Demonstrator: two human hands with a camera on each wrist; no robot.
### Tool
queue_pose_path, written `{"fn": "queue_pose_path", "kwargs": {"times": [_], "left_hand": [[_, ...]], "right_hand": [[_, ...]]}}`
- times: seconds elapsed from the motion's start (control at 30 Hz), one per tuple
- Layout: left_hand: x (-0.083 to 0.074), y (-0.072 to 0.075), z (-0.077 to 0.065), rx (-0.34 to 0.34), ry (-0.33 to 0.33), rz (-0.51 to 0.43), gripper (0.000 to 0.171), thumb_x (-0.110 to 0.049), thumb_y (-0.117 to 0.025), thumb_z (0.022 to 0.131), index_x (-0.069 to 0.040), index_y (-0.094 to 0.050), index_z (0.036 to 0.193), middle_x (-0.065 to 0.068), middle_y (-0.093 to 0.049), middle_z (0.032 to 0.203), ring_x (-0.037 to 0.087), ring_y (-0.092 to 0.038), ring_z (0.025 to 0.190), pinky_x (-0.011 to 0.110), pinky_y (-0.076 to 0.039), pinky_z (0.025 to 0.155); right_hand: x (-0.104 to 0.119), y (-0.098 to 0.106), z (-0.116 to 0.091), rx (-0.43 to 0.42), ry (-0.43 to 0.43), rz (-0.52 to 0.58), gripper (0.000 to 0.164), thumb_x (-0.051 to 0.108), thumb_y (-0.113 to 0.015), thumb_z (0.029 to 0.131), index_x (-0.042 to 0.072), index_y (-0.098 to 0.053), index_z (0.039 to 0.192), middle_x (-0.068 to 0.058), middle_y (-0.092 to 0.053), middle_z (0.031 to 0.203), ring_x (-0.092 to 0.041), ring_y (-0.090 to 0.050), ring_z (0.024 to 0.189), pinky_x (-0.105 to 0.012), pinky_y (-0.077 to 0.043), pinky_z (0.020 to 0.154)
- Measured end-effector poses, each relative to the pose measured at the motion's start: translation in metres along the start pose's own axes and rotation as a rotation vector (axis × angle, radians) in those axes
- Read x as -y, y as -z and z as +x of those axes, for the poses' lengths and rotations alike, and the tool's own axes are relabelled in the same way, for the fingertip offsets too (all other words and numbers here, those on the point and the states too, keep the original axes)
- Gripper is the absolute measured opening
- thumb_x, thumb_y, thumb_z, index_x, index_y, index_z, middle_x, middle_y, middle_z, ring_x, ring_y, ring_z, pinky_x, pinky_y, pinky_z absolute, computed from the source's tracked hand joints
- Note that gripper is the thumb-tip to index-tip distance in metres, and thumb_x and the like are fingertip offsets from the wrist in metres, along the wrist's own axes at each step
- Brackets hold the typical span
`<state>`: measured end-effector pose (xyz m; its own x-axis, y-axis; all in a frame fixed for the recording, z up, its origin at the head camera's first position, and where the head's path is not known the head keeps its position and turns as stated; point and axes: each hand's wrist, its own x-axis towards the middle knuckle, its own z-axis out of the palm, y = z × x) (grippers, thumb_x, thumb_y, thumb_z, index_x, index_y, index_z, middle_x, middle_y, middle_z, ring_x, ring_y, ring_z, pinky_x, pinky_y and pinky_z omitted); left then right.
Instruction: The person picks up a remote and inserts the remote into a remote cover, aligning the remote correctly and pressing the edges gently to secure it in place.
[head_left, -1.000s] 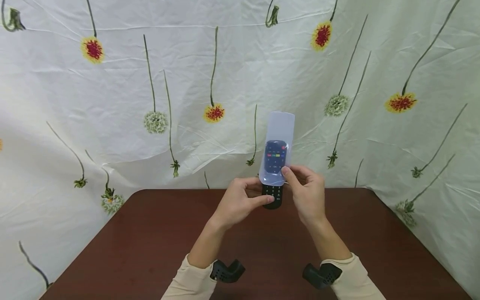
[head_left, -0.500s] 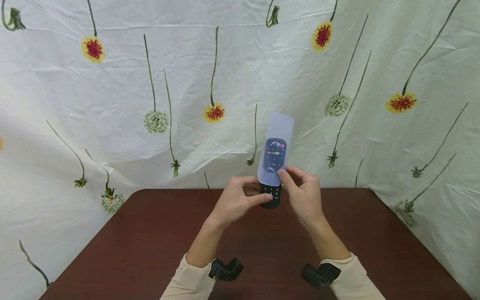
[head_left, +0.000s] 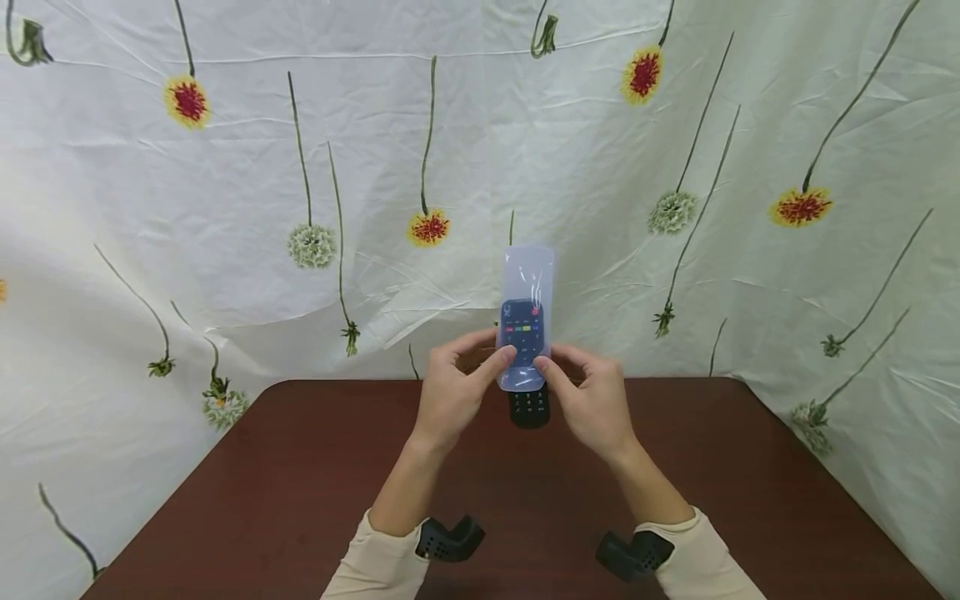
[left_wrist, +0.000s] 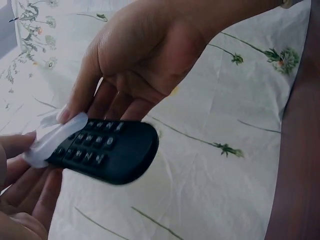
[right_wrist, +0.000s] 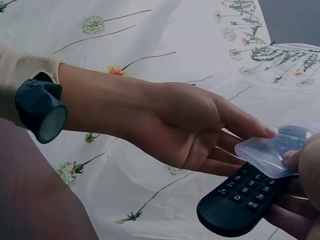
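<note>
A black remote control [head_left: 529, 412] stands upright above the table, its upper part inside a translucent bluish-white sleeve [head_left: 528, 271]. Coloured buttons show through the plastic, while the number keys at the lower end stick out below its mouth. My left hand [head_left: 452, 392] pinches the sleeve's left side with the remote inside, thumb on the front and fingers behind. On the other side my right hand [head_left: 596, 404] pinches the sleeve's lower right edge near the mouth. Both thumbs lie over the plastic in the right wrist view, above the bare keypad [right_wrist: 247, 187]. The fingers behind are partly hidden.
A dark reddish-brown table [head_left: 540, 508] lies below the hands. Behind it hangs a white cloth [head_left: 360, 167] printed with flowers. Black wrist cameras [head_left: 637, 556] sit on both cream sleeves.
The remote and its sleeve have shifted left and slightly down. My left thumb has left the number keys and moved up onto the sleeve. My right hand has moved left along with it.
</note>
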<state>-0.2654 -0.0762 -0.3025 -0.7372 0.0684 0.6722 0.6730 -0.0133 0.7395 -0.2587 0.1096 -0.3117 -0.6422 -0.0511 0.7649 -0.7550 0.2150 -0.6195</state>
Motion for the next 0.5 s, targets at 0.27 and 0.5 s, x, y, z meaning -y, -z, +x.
{"fn": "queue_pose_path", "kwargs": {"times": [0.27,0.5], "left_hand": [[0.0003,-0.0021,0.0006,-0.098,0.0,-0.08,0.022,-0.006,-0.079,0.092,0.004,-0.078,0.111,0.014,-0.077,0.098,0.025,-0.072,0.089,0.031,-0.059,0.072],[-0.0016,-0.0025,0.0008,-0.175,0.006,-0.148,0.022,-0.003,-0.079,0.091,0.007,-0.077,0.111,0.018,-0.076,0.1,0.025,-0.073,0.09,0.032,-0.06,0.075]], "right_hand": [[0.0002,0.0,-0.001,0.109,-0.095,0.067,0.032,0.01,-0.076,0.096,-0.004,-0.072,0.124,-0.015,-0.074,0.11,-0.025,-0.074,0.091,-0.034,-0.061,0.075],[-0.0018,0.0028,-0.0005,0.382,-0.244,0.082,0.053,0.01,-0.083,0.089,0.006,-0.064,0.139,-0.009,-0.071,0.121,-0.026,-0.072,0.098,-0.038,-0.058,0.08]]}}
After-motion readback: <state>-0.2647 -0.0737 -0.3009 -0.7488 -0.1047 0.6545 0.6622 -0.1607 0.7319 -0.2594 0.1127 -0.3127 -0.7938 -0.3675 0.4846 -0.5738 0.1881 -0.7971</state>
